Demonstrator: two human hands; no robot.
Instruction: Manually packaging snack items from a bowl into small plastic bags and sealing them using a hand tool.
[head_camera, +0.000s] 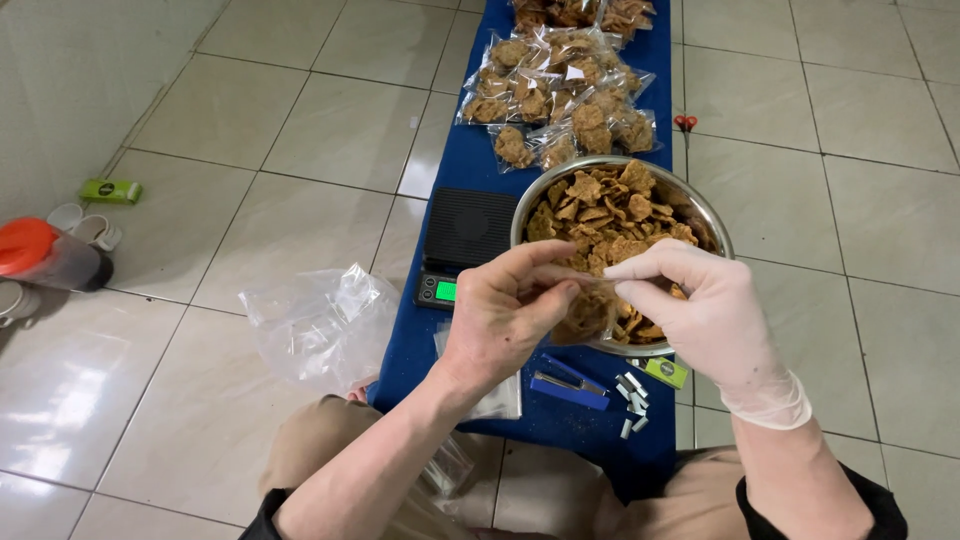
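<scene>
Centrally, the bare left hand and the gloved right hand meet above the near rim of a round metal bowl heaped with brown fried chips. Both hands pinch the top edge of a small clear bag, thumb and fingers of each closed on the plastic; the bag hangs between them, partly filled with chips, its lower part in front of the bowl's near edge. The right hand wears a thin white glove reaching to the wrist.

The bowl rests on a long blue cloth spread over a pale tiled floor. Just left of the bowl lies a black digital scale with a lit green display. Beyond the bowl, further along the cloth, sealed clear bags of chips lie in a loose pile. Nearer the person, below the hands, a blue stapler lies on the cloth, with loose strips of staples and a small green box just beside it.

Left of the cloth, a crumpled heap of empty clear bags sits on the tiles. At the far left stand a dark bottle with an orange cap, some white cups, and a small green packet. Red-handled scissors lie on the floor right of the cloth.
</scene>
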